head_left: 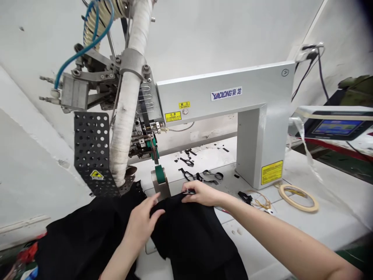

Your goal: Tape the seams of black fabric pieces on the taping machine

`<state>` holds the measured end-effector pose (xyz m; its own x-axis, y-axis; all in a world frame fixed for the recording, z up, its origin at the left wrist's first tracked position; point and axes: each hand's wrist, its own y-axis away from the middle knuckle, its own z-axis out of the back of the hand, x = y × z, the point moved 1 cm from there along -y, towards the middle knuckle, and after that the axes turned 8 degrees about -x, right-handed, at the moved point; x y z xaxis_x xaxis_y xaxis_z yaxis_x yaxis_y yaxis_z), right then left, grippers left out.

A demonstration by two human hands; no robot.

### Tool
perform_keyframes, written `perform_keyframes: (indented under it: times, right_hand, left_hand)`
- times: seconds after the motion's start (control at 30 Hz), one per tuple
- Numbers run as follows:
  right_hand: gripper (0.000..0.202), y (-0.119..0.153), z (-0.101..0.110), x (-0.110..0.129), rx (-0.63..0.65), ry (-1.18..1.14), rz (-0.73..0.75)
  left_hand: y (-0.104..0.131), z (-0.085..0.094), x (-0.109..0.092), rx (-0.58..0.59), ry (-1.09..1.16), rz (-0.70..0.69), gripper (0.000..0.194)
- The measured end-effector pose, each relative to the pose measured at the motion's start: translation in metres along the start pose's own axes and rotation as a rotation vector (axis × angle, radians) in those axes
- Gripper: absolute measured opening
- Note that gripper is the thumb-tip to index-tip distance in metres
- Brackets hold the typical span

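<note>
Black fabric [198, 237] lies over the front of the white table below the machine's green lower roller [159, 174]. My right hand [199, 193] pinches the top edge of this fabric, just right of the roller post. My left hand [143, 219] is at the fabric's left edge, its thumb and fingers apart; whether the fingertips touch the cloth is unclear. Above the lower roller sits a green upper roller [152, 148] on the machine head. More black fabric [90, 237] spreads to the left of my left hand.
The grey machine arm [224, 93] spans behind my hands. A white-wrapped tube [126, 101] and perforated black guard [91, 151] stand at left. Black scraps [201, 177] and a tape roll [298, 198] lie on the table [314, 229]. A control screen [336, 127] is at right.
</note>
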<state>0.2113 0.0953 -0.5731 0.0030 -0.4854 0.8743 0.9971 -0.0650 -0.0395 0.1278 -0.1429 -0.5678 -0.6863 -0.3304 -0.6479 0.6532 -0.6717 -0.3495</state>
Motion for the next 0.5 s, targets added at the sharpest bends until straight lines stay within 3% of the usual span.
perform_keyframes:
  times: [0.07, 0.13, 0.33, 0.4, 0.5]
  right_hand:
    - [0.023, 0.002, 0.008, 0.009, -0.098, -0.066, -0.040]
    - [0.025, 0.004, 0.009, 0.014, -0.164, -0.168, -0.077]
    - [0.031, -0.006, -0.004, 0.019, -0.344, -0.570, -0.218]
    - [0.033, -0.011, -0.003, 0.025, -0.384, -0.652, -0.250]
    - [0.031, -0.018, 0.002, 0.038, -0.442, -0.742, -0.270]
  left_hand:
    - [-0.006, 0.009, 0.005, -0.035, 0.090, 0.232, 0.023]
    - [-0.010, 0.013, 0.008, -0.068, 0.267, 0.362, 0.028]
    - [-0.023, 0.000, 0.014, -0.348, 0.754, 0.733, 0.039]
    - [-0.028, 0.000, 0.015, -0.400, 0.755, 0.838, 0.044]
    - [-0.037, 0.006, 0.015, -0.437, 0.656, 0.872, 0.049]
